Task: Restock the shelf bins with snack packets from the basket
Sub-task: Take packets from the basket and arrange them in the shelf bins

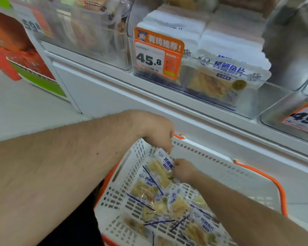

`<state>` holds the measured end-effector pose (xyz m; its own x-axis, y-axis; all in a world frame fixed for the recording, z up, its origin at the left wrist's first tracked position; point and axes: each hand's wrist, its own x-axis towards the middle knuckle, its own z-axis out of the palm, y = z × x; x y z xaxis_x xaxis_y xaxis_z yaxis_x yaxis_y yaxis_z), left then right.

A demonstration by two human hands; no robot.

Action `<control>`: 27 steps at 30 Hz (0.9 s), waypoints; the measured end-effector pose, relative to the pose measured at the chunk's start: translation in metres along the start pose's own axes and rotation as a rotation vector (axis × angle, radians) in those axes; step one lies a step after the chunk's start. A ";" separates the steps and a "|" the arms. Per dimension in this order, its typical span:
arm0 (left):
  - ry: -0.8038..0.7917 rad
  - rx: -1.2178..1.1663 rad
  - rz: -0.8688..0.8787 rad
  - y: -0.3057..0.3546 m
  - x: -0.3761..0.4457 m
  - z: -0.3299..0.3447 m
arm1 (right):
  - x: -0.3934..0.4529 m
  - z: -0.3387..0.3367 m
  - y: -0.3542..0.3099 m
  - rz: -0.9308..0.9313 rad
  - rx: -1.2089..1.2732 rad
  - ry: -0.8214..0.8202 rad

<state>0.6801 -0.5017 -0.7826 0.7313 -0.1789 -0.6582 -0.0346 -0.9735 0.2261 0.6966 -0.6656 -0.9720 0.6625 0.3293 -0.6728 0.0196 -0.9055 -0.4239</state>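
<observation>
A white slotted basket (210, 157) with orange handles sits below the shelf and holds several clear snack packets (146, 190) with white and blue labels. My left hand (158, 132) reaches down into the basket's far left corner and pinches the top edge of a raised packet (164, 159). My right hand (184, 170) grips the same packet from the right side. Above, a clear shelf bin (267, 102) holds stacked packets of the same kind (226, 71) behind an orange price tag (157, 54) reading 45.8.
A clear bin (89, 32) of other snacks stands to the left, and another bin with an orange tag (304, 118) is at the right edge. Red and green boxes (25, 63) sit on the far left. The white shelf front (114, 93) rises right behind the basket.
</observation>
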 end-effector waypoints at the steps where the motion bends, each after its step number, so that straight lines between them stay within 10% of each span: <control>1: 0.034 -0.029 0.003 -0.005 0.001 0.001 | -0.009 -0.013 -0.004 -0.060 -0.024 -0.001; 14: 0.302 -0.580 0.085 -0.028 -0.020 -0.015 | -0.135 -0.158 -0.072 -0.402 0.059 0.248; 27: 0.673 -1.154 0.365 -0.023 -0.050 -0.050 | -0.184 -0.193 -0.095 -0.454 0.705 0.425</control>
<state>0.6786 -0.4627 -0.7189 0.9989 0.0281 -0.0387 0.0427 -0.1599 0.9862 0.7173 -0.6922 -0.6911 0.9233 0.3600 -0.1339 -0.0227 -0.2969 -0.9546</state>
